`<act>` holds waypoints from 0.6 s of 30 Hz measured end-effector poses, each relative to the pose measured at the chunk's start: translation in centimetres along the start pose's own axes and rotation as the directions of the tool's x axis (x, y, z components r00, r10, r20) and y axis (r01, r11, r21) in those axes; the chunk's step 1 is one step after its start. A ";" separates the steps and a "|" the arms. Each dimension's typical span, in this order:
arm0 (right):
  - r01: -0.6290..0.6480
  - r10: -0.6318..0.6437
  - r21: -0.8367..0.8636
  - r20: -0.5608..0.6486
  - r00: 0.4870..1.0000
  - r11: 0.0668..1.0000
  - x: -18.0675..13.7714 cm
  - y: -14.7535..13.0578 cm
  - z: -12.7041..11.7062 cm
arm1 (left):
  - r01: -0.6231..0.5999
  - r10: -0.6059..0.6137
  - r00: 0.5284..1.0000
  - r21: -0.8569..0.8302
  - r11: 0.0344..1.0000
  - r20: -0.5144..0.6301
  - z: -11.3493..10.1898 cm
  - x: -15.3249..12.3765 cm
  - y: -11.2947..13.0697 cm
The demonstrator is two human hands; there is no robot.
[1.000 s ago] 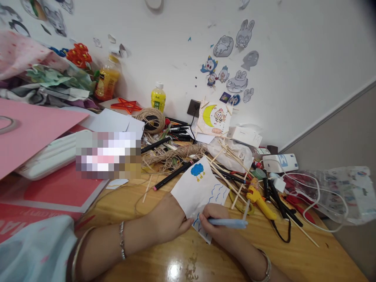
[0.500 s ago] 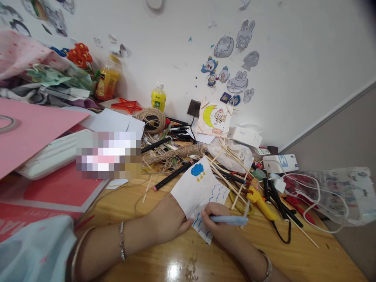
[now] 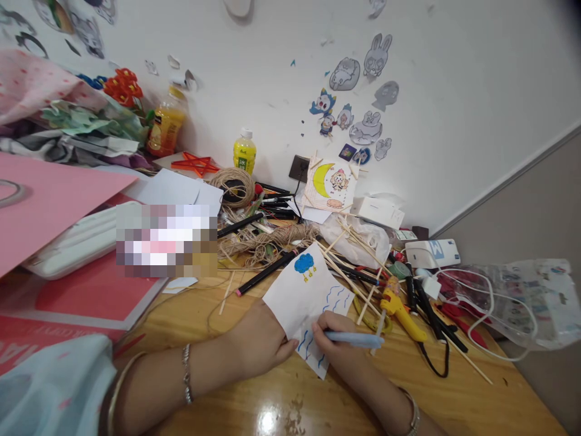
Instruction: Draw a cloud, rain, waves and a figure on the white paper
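A white sheet of paper [image 3: 295, 297] bears a blue cloud with small yellow shapes hanging from it and wavy blue lines. My left hand [image 3: 258, 339] grips its left edge, the thumb near the lower edge and the other fingers hidden behind the sheet. Pinched in my right hand [image 3: 338, 348] is a light blue pen [image 3: 356, 340], its barrel pointing right. The pen's tip is hidden by my fingers, over the lower right part of the paper.
A yellow glue gun [image 3: 402, 312] lies right of my right hand. Behind the paper are thin wooden sticks [image 3: 340, 266], a black marker [image 3: 265, 272] and twine [image 3: 290, 235]. A framed moon drawing [image 3: 333, 184] leans on the wall. Left lies a pink sheet [image 3: 54, 200].
Almost nothing differs. Both hands, the pen and the paper keep nearly the same place, with only a very slight shift of the view.
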State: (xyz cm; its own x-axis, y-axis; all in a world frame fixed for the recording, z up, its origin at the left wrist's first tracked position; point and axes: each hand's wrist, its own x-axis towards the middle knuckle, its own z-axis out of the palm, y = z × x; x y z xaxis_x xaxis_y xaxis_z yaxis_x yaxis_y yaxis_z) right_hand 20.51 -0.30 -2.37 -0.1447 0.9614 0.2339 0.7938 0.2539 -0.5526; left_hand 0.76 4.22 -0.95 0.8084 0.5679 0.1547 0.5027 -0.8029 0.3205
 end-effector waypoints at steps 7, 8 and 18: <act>-0.003 0.003 0.026 -0.022 1.000 1.000 0.1 0.0 0.2 | 0.001 -0.001 1.000 -0.006 1.000 -0.004 -0.1 0.0 0.1; -0.001 0.001 0.023 -0.027 1.000 1.000 0.1 0.0 0.2 | 0.002 -0.002 1.000 -0.008 1.000 -0.004 -0.2 0.0 0.1; -0.067 0.069 0.055 -0.033 0.997 0.996 0.2 -0.3 -0.1 | 0.001 -0.002 0.998 0.014 1.000 0.058 -0.7 0.1 0.2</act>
State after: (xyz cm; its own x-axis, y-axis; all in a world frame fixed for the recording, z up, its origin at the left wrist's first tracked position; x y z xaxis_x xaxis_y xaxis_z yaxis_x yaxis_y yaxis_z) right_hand 20.27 -0.24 -2.11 -0.0705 0.9727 0.2213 0.7678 0.1945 -0.6105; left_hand 0.72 4.21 -0.25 0.8238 0.5582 0.0992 0.5081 -0.8046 0.3075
